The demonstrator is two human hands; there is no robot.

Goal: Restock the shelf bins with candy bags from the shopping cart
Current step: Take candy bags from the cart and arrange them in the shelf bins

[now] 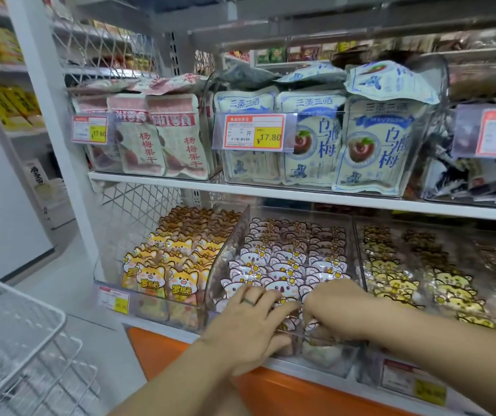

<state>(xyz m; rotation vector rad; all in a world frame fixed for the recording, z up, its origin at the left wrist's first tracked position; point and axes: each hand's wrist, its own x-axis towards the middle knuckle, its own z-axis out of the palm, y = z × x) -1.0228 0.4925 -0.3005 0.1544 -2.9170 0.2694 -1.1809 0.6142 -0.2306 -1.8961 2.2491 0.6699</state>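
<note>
In the middle bin (229, 250), pink candy bags (279, 265) are pressed by the flat left hand (252, 322) — and pinched by the right hand (333, 307).

White cat-faced candy bags (282, 259) with yellow flowers are sitting between orange fox-faced bags (180, 277) and pale yellow bags (450, 283); the shelf base (156, 346) is glowing orange.

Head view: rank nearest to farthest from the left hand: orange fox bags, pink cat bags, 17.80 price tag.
1. pink cat bags: under the left hand, in the middle bin.
2. orange fox bags: next bin to the left.
3. 17.80 price tag: on the shelf above, farthest.
</note>
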